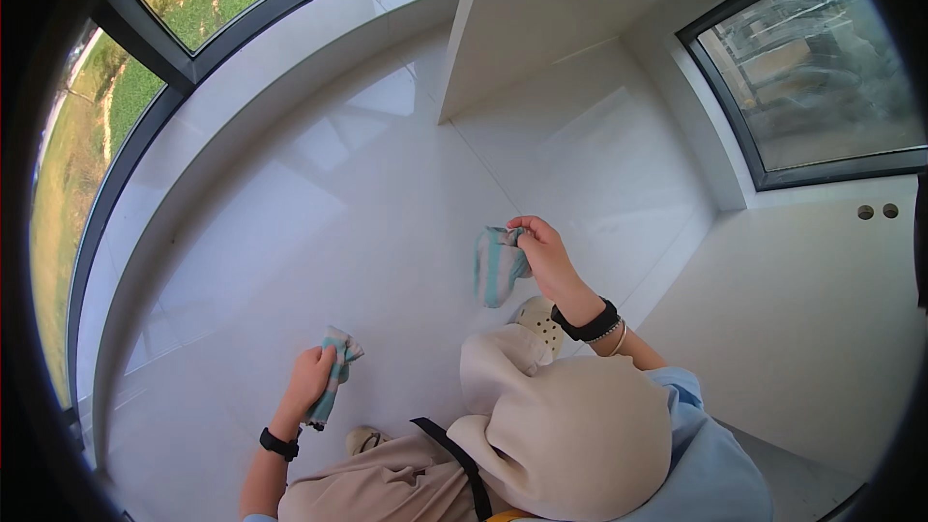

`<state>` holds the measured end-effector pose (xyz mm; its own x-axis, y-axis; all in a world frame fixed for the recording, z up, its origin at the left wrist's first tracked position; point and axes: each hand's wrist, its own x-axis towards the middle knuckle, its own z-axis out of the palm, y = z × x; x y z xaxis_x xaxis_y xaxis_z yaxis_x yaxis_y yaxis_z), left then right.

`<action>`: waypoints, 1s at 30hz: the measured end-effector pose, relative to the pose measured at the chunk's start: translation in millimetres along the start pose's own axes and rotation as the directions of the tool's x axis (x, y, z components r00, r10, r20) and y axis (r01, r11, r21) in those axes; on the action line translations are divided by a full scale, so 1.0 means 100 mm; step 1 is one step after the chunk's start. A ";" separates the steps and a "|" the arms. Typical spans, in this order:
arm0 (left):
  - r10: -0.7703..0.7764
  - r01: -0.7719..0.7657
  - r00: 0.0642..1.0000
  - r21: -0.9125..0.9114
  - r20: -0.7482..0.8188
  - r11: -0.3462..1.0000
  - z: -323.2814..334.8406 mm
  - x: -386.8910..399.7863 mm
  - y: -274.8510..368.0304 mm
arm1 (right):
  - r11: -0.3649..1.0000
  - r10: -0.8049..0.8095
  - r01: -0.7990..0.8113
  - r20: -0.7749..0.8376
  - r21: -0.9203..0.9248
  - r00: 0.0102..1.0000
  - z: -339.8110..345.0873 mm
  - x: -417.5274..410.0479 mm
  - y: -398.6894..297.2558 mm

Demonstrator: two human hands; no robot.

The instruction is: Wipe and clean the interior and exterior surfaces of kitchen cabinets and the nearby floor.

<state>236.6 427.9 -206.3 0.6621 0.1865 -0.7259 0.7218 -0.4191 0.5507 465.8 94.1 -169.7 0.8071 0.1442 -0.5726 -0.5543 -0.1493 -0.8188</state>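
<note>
My left hand [312, 379], at the lower left, is closed round a bunched cloth [334, 377] with teal and whitish stripes. To the right, my right hand [535, 243] pinches the top of a second striped cloth [496, 268], which hangs down from the fingers above the tiled floor. The two hands are well apart, and each wrist wears a black band. Below the right-hand cloth a cream clog [540, 322] with holes shows on one foot. The other shoe [366, 440] is partly hidden by the trousers.
A dark-framed window [196, 72] and a pale ledge [217, 87] curve along the left. A wall end [464, 36] juts in at the top. At the right are a smeared window [805, 65] and a pale wall [790, 304] with two round holes. Glossy tiles [290, 232] cover the floor.
</note>
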 end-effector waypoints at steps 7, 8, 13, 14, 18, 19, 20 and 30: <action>-0.086 0.086 0.996 -0.084 -0.005 0.993 0.65 -0.32 0.42 | 0.897 -0.441 0.401 -0.294 -0.188 0.848 -0.45 0.63 -0.27; -0.100 0.100 0.995 -0.043 -0.012 0.994 0.66 -0.33 0.48 | 0.856 -0.509 0.458 -0.234 -0.240 0.828 -0.44 0.71 -0.14; -0.074 0.062 0.994 -0.139 -0.082 0.988 0.42 -0.40 1.26 | 0.807 -0.479 0.462 0.050 -0.368 0.877 -0.27 0.63 0.42; -0.067 0.035 0.986 -0.204 -0.152 0.978 0.36 -0.35 1.19 | 0.829 -0.432 0.420 0.053 -0.369 0.900 -0.23 0.61 0.45; 0.050 -0.079 0.978 -0.141 -0.201 0.987 0.16 -0.35 2.29 | 0.672 -0.648 0.485 -0.128 -0.560 0.751 -0.26 0.74 0.51; 0.122 -0.143 0.978 -0.118 -0.167 0.983 0.15 -0.36 2.50 | 0.607 -0.706 0.450 -0.184 -0.655 0.684 -0.27 0.83 0.47; 0.190 -0.204 0.973 -0.092 -0.134 0.975 0.14 -0.39 2.69 | 0.545 -0.759 0.403 -0.229 -0.735 0.609 -0.25 0.92 0.43; 0.437 -0.440 0.891 -0.001 0.123 0.898 0.86 0.37 3.55 | 0.381 -0.712 0.307 -0.065 -0.872 0.699 -0.34 1.45 0.59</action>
<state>499.8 210.0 -73.1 0.8805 -0.1259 -0.4571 0.3573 -0.4574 0.8143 556.7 72.7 -300.0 0.9722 0.1432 0.1851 0.2137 -0.8657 -0.4527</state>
